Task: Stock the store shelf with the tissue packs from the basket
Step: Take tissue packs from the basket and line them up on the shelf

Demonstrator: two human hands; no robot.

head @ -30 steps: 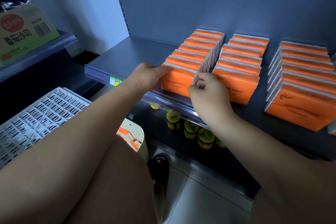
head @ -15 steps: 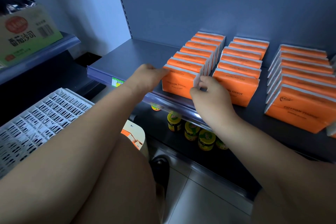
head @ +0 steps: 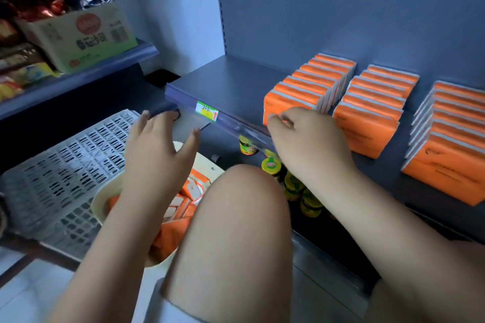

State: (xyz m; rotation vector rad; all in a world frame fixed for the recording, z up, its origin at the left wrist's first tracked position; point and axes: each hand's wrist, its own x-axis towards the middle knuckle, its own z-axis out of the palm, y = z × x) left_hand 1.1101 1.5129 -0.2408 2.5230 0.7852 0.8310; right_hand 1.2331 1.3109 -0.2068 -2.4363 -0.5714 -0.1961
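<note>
Left hand: we note the left hand [head: 160, 144] spread open, fingers splayed, holding nothing; it hangs above the basket [head: 101, 202], short of the shelf edge [head: 236, 127].
Right hand: we see the right hand [head: 301, 136] loosely curled, fingertips on the front pack of the nearest row [head: 296, 96]; we cannot tell whether it grips or only steadies it.
Done: three rows of orange tissue packs stand upright on the shelf; the nearest row under the right fingers, the middle row [head: 367, 110] just right of that hand, the far row [head: 446, 139] well beyond it.
Left: loose packs [head: 189, 191] lie in the basket below the left wrist; bare shelf remains ahead of the left hand. We judge the task well along, not finished.
Writing: pack print too blurred to read; the price tag [head: 206, 111] ahead of the left fingers shows unreadable digits; the carton [head: 78, 34] far left carries Chinese characters we cannot make out.
</note>
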